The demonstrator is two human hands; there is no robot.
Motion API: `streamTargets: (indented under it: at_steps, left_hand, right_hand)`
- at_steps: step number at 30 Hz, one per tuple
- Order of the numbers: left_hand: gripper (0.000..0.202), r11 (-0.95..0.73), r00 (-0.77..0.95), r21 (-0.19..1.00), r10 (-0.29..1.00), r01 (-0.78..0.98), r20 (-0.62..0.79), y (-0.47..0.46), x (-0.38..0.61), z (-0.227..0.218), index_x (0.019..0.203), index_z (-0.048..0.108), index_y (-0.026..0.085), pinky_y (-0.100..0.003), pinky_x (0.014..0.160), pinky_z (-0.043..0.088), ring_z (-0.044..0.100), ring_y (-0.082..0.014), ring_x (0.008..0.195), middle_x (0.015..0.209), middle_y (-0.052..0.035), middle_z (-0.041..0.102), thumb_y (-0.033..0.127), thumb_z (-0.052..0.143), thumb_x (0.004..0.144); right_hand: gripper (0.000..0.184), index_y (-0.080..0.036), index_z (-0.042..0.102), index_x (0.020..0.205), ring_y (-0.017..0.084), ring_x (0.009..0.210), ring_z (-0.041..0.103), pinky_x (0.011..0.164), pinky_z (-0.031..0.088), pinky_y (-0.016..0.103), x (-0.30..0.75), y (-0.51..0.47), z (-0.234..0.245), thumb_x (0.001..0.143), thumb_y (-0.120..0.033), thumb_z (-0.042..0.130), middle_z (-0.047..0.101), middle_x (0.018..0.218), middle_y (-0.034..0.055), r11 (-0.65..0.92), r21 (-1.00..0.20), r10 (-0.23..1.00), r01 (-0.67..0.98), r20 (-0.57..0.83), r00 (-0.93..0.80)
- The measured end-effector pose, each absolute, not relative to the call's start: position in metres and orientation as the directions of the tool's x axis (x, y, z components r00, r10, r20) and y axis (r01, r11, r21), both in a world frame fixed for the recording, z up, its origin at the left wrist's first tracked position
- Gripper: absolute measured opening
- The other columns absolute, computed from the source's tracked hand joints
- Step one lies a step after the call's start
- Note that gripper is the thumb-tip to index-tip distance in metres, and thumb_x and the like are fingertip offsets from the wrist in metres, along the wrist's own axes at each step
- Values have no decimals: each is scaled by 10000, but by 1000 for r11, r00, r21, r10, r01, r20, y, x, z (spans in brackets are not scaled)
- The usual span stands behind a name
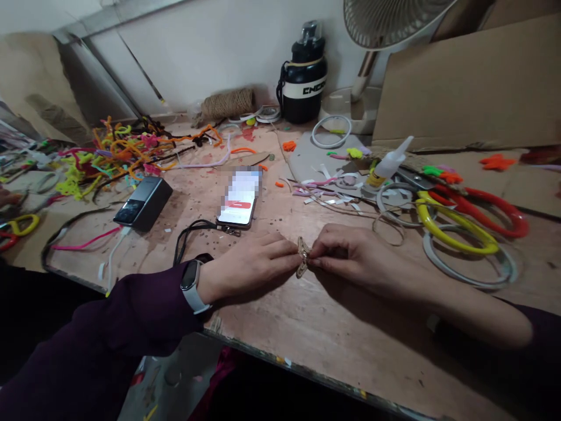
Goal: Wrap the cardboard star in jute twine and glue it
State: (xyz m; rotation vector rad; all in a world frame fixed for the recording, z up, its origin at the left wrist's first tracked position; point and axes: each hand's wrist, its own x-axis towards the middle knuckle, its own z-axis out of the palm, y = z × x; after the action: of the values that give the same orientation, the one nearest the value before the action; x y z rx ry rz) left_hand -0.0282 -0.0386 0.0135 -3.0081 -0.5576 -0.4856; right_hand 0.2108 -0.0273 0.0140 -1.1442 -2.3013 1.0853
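My left hand (249, 260) and my right hand (350, 254) meet at the middle of the wooden table (307, 327). Both pinch a small tan twisted piece (302, 256), perhaps twine or pipe cleaner, held upright between their fingertips just above the tabletop. The left wrist wears a white band with a dark face (191, 283), and a dark purple sleeve covers the forearm. A phone (240, 197) with a lit screen lies just behind the left hand.
A pile of coloured pipe cleaners (118, 155) lies at the back left. A black power bank (144, 202) sits near it. Glue bottle (388, 164), red scissors (477, 204), yellow scissors (451, 225), twine spool (228, 104), black bottle (304, 76), fan (377, 26) and cardboard (473, 88) fill the back and right.
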Motion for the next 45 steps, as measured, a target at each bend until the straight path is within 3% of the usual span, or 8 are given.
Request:
streamTargets:
  at_steps: [11, 15, 20, 26, 32, 45]
  left_hand:
    - [271, -910, 858, 59, 408, 411, 312, -43, -28, 12, 1175, 626, 157, -316, 819, 510, 621, -178, 934, 1102, -88, 702, 216, 392, 1052]
    - [260, -905, 851, 86, 422, 417, 313, -43, -27, 11, 1141, 638, 160, -325, 829, 505, 611, -188, 949, 1102, -80, 697, 219, 401, 1050]
    - [259, -907, 858, 82, 418, 414, 297, -42, -27, 10, 1139, 639, 168, -330, 836, 514, 610, -179, 945, 1099, -90, 686, 222, 402, 1048]
    - [245, -910, 850, 100, 411, 402, 331, -42, -26, 10, 1129, 636, 148, -326, 831, 515, 611, -186, 933, 1088, -79, 697, 219, 417, 1045]
    - [226, -912, 859, 71, 406, 405, 312, -43, -26, 12, 1153, 632, 142, -349, 826, 513, 599, -208, 920, 1098, -75, 699, 189, 453, 1023]
    - [258, -930, 895, -31, 343, 366, 287, -49, -29, 11, 1199, 598, 123, -353, 869, 503, 619, -205, 1038, 1191, -88, 693, 150, 415, 1019]
  right_hand:
    - [151, -215, 702, 841, 168, 761, 632, 704, 469, 287, 214, -26, 14, 843, -345, 626, 708, 824, 27, 303, -776, 801, 552, -106, -589]
    - [153, -224, 714, 860, 166, 768, 634, 705, 466, 281, 215, -27, 17, 859, -353, 631, 706, 829, 24, 340, -767, 780, 543, -93, -619]
    - [129, -228, 721, 879, 169, 798, 627, 716, 458, 281, 219, -28, 21, 889, -296, 612, 678, 865, 38, 517, -659, 730, 546, 5, -684]
    - [238, -189, 718, 849, 190, 777, 592, 691, 434, 300, 218, -28, 16, 956, -230, 510, 631, 822, 69, 692, -468, 671, 550, 136, -729]
    - [294, -159, 688, 853, 215, 803, 584, 719, 435, 335, 215, -28, 8, 997, -290, 467, 637, 855, 106, 689, -381, 693, 616, 100, -714]
    - [201, -166, 600, 768, 163, 704, 540, 648, 398, 276, 207, -30, 15, 933, -217, 498, 606, 785, 68, 651, -378, 730, 658, 76, -679]
